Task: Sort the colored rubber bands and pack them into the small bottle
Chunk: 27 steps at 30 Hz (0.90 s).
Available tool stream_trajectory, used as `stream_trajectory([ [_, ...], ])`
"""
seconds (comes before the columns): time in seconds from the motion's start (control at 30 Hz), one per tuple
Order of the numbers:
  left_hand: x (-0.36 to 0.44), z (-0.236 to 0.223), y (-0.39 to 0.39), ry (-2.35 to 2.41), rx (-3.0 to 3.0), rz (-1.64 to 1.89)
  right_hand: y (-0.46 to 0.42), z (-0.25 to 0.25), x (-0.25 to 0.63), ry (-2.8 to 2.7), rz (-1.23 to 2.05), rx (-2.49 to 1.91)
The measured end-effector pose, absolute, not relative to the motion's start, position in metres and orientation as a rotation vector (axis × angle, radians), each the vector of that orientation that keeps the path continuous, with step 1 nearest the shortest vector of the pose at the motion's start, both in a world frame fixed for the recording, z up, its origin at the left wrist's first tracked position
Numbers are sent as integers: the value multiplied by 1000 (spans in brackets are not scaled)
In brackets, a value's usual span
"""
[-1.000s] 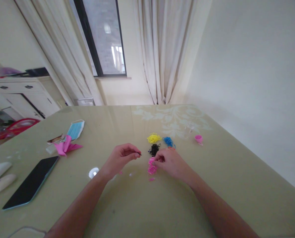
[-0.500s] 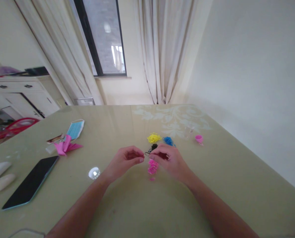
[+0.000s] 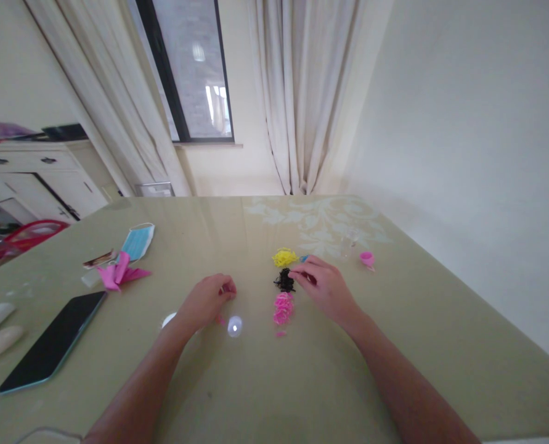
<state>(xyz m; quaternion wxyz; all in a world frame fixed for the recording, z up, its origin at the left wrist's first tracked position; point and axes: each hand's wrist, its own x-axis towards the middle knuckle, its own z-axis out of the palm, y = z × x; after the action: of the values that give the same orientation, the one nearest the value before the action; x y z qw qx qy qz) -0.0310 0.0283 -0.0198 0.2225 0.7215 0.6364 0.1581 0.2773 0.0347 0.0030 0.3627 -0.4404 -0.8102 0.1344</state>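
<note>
On the bench (image 3: 274, 394), a pink bit (image 3: 280, 334) lies nearest, with the pink pile (image 3: 283, 308) just beyond it. My left hand (image 3: 204, 300) hovers left of the piles, its fingers curled in; I cannot tell whether they grasp anything. My right hand (image 3: 327, 287) reaches in from the right, finger and thumb pinched together at the right edge of the black pile (image 3: 284, 282); whether a strand is between them I cannot tell. Farther off sit the yellow pile (image 3: 284, 257) and, mostly behind my right hand, the blue pile (image 3: 304, 258).
</note>
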Motion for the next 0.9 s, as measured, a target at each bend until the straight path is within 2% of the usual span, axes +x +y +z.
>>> stream_trajectory([
  [0.17, -25, -17, 25, 1749, 1957, 441, 41, -20, 271, -2423, -116, -1305],
  [0.33, -12, -9, 21, 1670, 1902, 618, 45, -26, 270, -2436, -212, -1327],
  [0.47, -2, -7, 20, 1484, 1778, 869, 44, -20, 275, -2320, -164, -1365],
  [0.57, 5, -7, 20, 1321, 1628, 989, 40, -15, 275, -2207, -2, -1290],
  [0.73, 16, -6, 14, 1176, 1447, 1014, 24, -11, 260, -2141, 297, -1048],
  [0.9, 20, -8, 11, 1093, 1457, 958, 13, -14, 249, -2129, 339, -965],
])
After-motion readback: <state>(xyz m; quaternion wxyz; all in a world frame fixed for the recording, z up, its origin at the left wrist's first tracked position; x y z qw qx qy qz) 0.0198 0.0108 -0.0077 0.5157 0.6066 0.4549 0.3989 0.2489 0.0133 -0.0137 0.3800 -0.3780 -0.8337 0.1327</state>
